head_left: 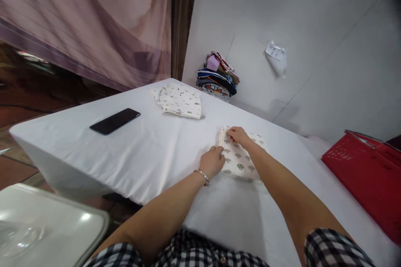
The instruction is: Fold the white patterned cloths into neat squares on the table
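A folded cream cloth [240,162] printed with small grey and green shapes lies on the white table [150,150]. My left hand [212,162], with a bracelet at the wrist, rests closed on the cloth's left edge. My right hand [238,135] pinches the cloth's far left corner, fingers curled on the fabric. Both arms reach out over the table from the bottom of the view.
A second folded patterned cloth [181,101] lies farther back. A black phone [115,121] sits on the table's left part. A pile of coloured clothes [217,77] stands against the wall. A red basket [366,175] is at the right, a pale chair [46,221] at the lower left.
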A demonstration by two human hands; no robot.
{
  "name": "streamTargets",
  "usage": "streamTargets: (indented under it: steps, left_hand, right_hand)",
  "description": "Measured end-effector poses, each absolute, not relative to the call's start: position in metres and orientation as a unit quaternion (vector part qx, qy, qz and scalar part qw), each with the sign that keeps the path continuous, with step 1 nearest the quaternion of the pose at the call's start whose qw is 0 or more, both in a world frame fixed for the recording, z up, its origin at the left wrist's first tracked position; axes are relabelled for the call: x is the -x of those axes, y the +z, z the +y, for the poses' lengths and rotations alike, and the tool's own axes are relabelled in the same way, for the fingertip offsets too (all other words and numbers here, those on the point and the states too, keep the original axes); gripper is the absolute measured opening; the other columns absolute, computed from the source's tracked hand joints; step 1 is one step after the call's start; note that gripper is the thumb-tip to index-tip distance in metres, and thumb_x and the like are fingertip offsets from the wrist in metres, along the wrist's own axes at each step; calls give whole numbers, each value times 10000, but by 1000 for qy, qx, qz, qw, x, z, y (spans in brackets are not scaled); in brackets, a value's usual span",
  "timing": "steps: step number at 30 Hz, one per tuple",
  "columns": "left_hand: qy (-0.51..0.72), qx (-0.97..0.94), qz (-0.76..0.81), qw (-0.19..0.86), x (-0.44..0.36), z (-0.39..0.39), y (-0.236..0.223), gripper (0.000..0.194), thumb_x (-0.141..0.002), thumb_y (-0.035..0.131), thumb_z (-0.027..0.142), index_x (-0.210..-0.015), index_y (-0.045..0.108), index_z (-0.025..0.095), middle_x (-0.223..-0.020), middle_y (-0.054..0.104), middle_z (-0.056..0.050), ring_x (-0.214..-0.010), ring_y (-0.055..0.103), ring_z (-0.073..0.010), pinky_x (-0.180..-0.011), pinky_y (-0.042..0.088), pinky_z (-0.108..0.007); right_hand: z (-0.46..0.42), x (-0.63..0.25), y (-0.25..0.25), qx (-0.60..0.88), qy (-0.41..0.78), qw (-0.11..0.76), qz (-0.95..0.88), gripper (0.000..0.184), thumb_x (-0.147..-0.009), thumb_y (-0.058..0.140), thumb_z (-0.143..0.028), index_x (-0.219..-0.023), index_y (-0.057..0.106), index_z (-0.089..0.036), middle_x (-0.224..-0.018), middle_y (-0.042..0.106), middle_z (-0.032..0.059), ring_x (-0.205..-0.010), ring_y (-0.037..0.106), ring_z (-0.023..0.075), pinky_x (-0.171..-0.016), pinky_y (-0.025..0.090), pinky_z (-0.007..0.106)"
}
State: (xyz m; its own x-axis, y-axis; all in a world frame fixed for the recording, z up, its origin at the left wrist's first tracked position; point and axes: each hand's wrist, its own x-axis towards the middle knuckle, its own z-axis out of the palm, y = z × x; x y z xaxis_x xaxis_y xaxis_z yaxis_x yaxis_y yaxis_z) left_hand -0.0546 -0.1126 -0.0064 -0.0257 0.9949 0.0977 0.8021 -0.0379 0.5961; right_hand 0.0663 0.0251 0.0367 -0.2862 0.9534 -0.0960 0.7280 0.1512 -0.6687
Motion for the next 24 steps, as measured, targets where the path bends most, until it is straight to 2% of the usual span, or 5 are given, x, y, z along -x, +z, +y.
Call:
streamTargets:
  steps: [3,9,12,19,24]
  left_hand:
    - [263,-672,668,183,55,-113,-6,305,-843,385,297,-1118,515,276,-1010,573,-29,-799,593,-168,-671,424,-273]
    - [251,-673,669,191,56,-114,-2,311,-845,387,290,-1133,505,273,-1016,576,-32,-806,595,-169,-690,426,-275]
    - [241,-673,671,198,56,-115,-1,312,-855,382,290,-1145,494,271,-1028,570,-37,-830,591,-167,-717,425,-273]
    - [243,-693,651,191,56,-116,-2,478,-856,368,269,-1330,355,330,-1087,551,-44,-835,599,-179,-721,432,-286]
    - [236,-692,653,199,56,-116,-1,388,-868,347,284,-1215,512,335,-1054,566,-38,-858,605,-180,-746,438,-279]
  right_hand:
    - [38,-61,39,590,290,179,-732,173,-794,482,-238,-661,553,-155,-541,595,-7,-391,482,64,-399,357,164]
    - [58,-40,39,624,276,93,-725,263,-710,599,-211,-466,520,-150,-391,528,30,-376,521,129,-418,385,213]
    - [61,-33,39,623,284,83,-724,223,-693,575,-130,-476,527,-147,-422,556,38,-418,554,132,-441,404,203]
    - [54,-29,36,608,304,98,-727,249,-756,517,-163,-507,509,-158,-438,546,18,-407,523,102,-423,399,187]
    - [51,-34,31,590,287,109,-747,200,-783,490,-187,-605,573,-146,-511,588,20,-437,528,97,-454,398,188]
